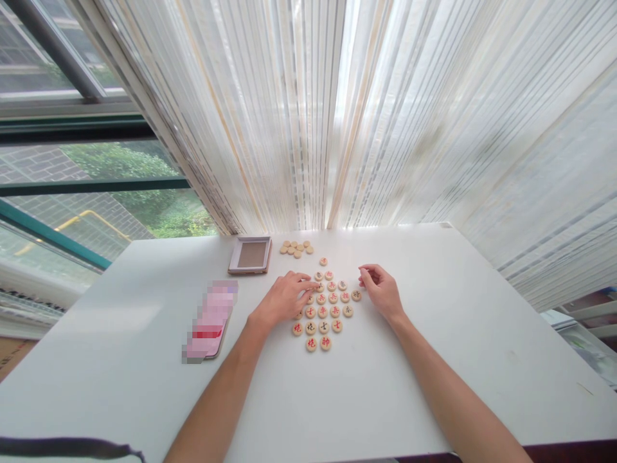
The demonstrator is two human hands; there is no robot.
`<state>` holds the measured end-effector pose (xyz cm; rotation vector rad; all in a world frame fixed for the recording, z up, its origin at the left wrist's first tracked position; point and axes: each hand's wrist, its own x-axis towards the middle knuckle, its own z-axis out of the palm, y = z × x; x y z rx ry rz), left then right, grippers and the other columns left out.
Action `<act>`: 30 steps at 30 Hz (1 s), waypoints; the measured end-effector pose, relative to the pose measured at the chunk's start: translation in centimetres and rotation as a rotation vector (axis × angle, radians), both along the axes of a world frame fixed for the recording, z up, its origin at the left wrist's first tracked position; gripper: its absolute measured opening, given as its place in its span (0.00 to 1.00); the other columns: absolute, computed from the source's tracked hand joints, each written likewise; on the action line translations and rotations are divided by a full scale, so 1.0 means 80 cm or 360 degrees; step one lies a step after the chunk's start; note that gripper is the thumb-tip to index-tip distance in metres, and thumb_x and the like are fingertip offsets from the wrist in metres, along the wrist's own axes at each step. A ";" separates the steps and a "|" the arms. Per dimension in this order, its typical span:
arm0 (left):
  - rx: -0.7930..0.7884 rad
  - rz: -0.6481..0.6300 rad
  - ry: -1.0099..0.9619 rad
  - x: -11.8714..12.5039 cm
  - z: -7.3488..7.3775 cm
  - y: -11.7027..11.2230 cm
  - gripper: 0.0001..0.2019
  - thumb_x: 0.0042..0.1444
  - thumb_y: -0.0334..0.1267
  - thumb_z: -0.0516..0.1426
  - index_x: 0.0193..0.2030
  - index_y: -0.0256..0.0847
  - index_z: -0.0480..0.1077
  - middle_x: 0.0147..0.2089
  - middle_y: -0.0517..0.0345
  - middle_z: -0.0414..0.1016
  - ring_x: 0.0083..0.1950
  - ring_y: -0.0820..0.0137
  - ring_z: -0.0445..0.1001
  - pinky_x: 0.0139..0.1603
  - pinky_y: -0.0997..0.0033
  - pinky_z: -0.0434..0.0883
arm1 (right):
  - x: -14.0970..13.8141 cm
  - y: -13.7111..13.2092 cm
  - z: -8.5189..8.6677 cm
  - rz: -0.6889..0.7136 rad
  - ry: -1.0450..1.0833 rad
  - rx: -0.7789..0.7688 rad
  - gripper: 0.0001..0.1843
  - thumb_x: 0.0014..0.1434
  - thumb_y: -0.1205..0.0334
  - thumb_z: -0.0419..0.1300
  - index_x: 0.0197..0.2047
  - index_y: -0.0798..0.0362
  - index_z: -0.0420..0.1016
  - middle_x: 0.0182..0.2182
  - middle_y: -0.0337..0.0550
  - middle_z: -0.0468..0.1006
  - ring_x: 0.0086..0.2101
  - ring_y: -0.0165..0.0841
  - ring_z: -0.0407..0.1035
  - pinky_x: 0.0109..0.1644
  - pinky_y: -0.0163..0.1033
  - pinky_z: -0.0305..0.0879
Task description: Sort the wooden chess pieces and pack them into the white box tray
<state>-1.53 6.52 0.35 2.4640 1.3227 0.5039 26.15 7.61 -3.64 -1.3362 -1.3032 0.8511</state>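
Round wooden Chinese chess pieces with red or black characters lie face up in close rows, such as a red piece (321, 298) in the middle. My left hand (284, 297) reaches over the left side of this group, fingers stretched and apart. Its fingertips touch or hover just over a black-marked piece (320, 287), and the hand partly covers others. To the right of the group is my right hand (382, 289), its fingers curled and thumb close to the index finger. Whatever it may hold is hidden. A black-marked piece (356, 296) lies closest to it.
Several pale blank-topped pieces (297, 247) lie at the back of the white table (385, 405). Left of them sits a shallow open box (253, 254). A pink phone (212, 321), partly pixelated, lies at the left. Strip curtains (299, 116) hang behind the table's far edge.
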 end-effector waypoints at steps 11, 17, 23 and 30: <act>0.0038 0.0173 -0.0189 -0.026 -0.002 0.037 0.19 0.67 0.33 0.48 0.61 0.46 0.71 0.59 0.56 0.76 0.58 0.66 0.75 0.62 0.64 0.71 | 0.000 0.002 -0.001 -0.0015 -0.0003 -0.0004 0.22 0.60 0.41 0.61 0.42 0.52 0.77 0.29 0.43 0.80 0.30 0.36 0.76 0.37 0.40 0.73; 0.0172 0.0334 -0.0109 -0.037 0.004 0.094 0.19 0.65 0.33 0.51 0.62 0.41 0.70 0.60 0.49 0.76 0.59 0.62 0.74 0.64 0.60 0.69 | -0.001 0.002 0.001 -0.0021 0.0006 0.0010 0.24 0.59 0.39 0.61 0.41 0.52 0.77 0.29 0.44 0.80 0.30 0.37 0.76 0.36 0.40 0.73; 0.0255 0.0297 0.0148 -0.027 -0.005 0.103 0.21 0.62 0.27 0.51 0.61 0.38 0.70 0.64 0.45 0.72 0.68 0.56 0.65 0.68 0.51 0.62 | -0.002 0.003 -0.002 -0.0005 0.0006 0.0020 0.23 0.59 0.39 0.61 0.42 0.53 0.77 0.29 0.44 0.80 0.30 0.37 0.76 0.37 0.41 0.74; 0.0240 0.0178 0.0327 -0.021 -0.010 0.058 0.23 0.60 0.21 0.49 0.60 0.39 0.70 0.66 0.44 0.70 0.72 0.54 0.60 0.68 0.47 0.57 | -0.002 0.001 -0.001 0.0021 -0.0016 0.0001 0.22 0.61 0.41 0.61 0.43 0.53 0.77 0.30 0.45 0.80 0.31 0.38 0.76 0.38 0.42 0.74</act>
